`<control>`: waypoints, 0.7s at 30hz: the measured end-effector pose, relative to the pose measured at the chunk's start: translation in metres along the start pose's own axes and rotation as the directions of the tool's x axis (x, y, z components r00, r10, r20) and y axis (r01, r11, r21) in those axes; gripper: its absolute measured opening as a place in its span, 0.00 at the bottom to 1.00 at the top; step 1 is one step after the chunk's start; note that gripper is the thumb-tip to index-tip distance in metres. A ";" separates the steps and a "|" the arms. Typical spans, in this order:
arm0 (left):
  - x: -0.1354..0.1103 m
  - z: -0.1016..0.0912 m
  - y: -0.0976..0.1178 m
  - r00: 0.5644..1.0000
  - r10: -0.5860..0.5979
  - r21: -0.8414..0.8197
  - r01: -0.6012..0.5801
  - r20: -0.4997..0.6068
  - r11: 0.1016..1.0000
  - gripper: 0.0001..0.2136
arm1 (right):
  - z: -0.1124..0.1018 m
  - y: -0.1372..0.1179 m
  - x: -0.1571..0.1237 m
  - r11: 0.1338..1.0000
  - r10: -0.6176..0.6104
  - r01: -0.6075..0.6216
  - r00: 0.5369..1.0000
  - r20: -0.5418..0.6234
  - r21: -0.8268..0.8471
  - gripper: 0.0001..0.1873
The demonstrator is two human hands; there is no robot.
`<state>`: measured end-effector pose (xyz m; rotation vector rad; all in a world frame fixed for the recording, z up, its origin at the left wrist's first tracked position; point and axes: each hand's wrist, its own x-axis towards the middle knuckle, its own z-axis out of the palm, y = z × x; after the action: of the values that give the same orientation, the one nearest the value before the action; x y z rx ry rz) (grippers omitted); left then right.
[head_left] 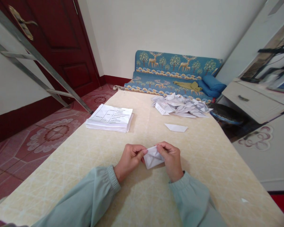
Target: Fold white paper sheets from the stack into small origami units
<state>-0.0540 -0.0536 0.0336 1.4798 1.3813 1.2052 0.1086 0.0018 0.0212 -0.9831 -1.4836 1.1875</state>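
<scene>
Between my two hands is a small folded sheet of white paper (153,157), with crease lines across its face, held just above the table. My left hand (130,159) pinches its upper left edge between thumb and fingers. At the upper right edge, my right hand (172,157) grips it the same way, thumb on top. Beyond the hands, a single folded paper strip (176,127) with slanted ends lies flat. A heap of folded paper pieces (180,105) is piled farther back on the right. To the far left rests a stack of printed sheets (109,119).
The table (85,186) has a pale yellow patterned cover. A tiny paper scrap (244,200) lies near its right edge. Past the far edge stands a blue sofa (153,78). A metal ladder (54,77) leans at left, and a white cabinet (257,101) is on the right.
</scene>
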 end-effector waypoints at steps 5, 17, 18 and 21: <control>0.001 -0.001 -0.004 0.998 0.070 0.134 -0.068 -0.008 0.989 0.20 | 0.002 -0.003 -0.002 0.999 0.015 -0.014 1.000 -0.008 0.029 0.10; 0.004 0.005 -0.002 0.997 -0.081 0.013 0.081 0.002 0.997 0.13 | 0.014 -0.012 -0.008 0.992 -0.075 0.071 0.997 -0.030 -0.108 0.09; 0.005 0.003 -0.003 0.996 -0.091 -0.025 0.090 -0.023 0.996 0.13 | 0.013 -0.011 -0.007 0.992 -0.069 0.067 0.997 -0.021 -0.107 0.09; 0.008 -0.002 -0.007 0.992 -0.093 -0.154 0.078 -0.089 0.985 0.14 | 0.009 -0.009 -0.002 0.989 -0.067 0.070 0.997 0.030 -0.127 0.08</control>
<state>-0.0582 -0.0446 0.0289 1.2602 1.3708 1.3107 0.1000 -0.0041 0.0290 -0.9974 -1.6171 1.0701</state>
